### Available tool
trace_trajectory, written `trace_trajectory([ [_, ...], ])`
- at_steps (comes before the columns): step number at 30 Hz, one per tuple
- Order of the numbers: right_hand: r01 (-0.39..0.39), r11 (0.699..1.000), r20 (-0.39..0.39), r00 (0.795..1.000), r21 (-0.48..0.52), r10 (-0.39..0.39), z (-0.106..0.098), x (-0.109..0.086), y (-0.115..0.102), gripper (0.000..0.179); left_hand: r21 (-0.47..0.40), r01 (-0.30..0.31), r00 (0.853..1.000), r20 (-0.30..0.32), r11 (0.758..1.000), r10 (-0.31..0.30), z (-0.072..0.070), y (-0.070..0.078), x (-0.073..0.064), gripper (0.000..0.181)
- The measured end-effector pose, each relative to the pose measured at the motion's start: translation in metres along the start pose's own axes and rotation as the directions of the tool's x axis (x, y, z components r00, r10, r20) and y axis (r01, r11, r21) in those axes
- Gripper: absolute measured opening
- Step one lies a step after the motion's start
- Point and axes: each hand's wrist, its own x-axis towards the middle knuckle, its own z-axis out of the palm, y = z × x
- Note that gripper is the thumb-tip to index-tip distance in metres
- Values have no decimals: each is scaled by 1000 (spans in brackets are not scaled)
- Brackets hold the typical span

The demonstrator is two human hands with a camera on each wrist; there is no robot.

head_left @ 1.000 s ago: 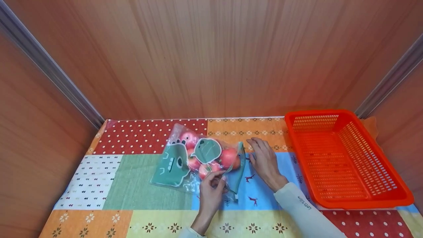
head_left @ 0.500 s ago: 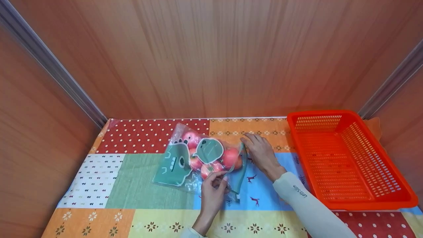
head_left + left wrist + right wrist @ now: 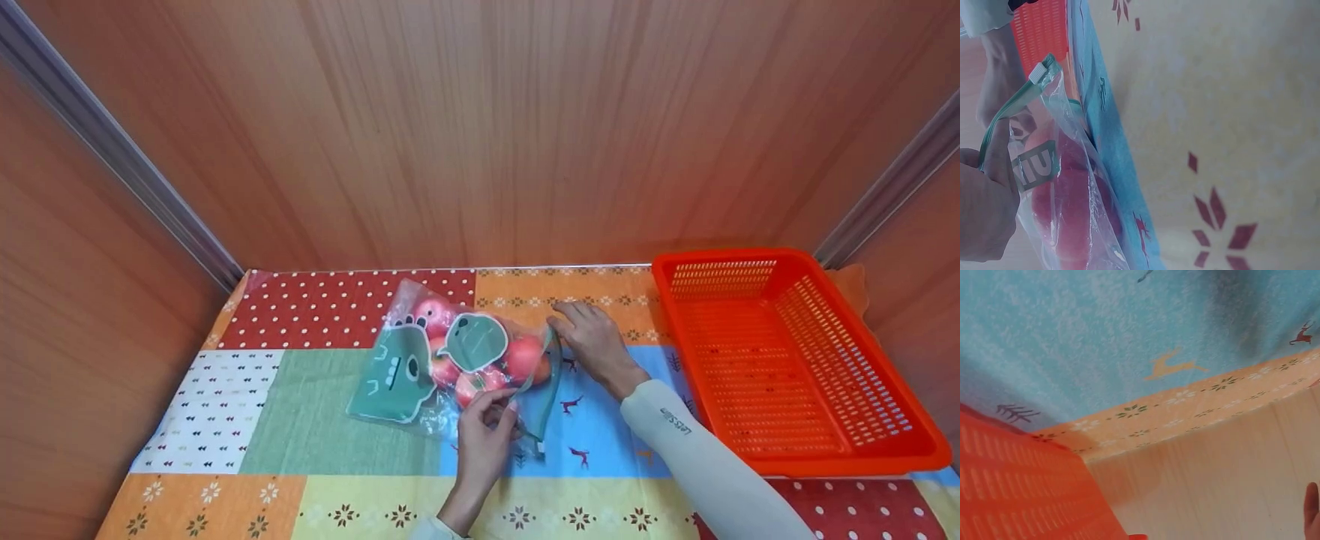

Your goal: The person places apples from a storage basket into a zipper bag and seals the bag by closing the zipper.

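A clear zip bag (image 3: 394, 379) with green cartoon prints lies on the cloth, several red apples (image 3: 523, 357) inside it. Its green-edged mouth faces right, with the two edges parted. My left hand (image 3: 482, 442) pinches the near edge of the mouth between thumb and fingers. In the left wrist view a white slider (image 3: 1037, 73) sits near the end of the green zip strip (image 3: 1002, 112). At the far end of the mouth, my right hand (image 3: 598, 345) holds the bag's corner with its fingertips. Only a fingertip (image 3: 1312, 509) of it shows in the right wrist view.
An orange-red plastic basket (image 3: 757, 375) with slotted walls stands to the right, close to my right forearm. Patchwork cloth (image 3: 337, 405) covers the table. Wood-grain panels (image 3: 480, 135) rise behind it and at both sides.
My right hand has moved slightly left and taken the far corner of the bag's mouth. The left hand keeps its pinch on the near edge. The mouth's edges stand a little further apart.
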Motion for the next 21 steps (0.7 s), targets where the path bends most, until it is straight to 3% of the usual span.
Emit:
trace_trajectory([
  [5,71,997,-61,996,-14,-71,1,4,4,33,-19,6,1000,6,1000,-6,0,2,1,20],
  [11,83,997,-78,993,-5,-83,0,6,6,25,-20,2,1000,12,1000,-2,1,2,3,21],
  [16,88,996,-84,992,-25,-90,2,4,8,25,41,4,1000,12,999,-5,2,1,4,21],
  [21,64,997,-70,995,-35,-67,3,2,8,22,139,-16,998,59,990,8,0,-1,4,26],
])
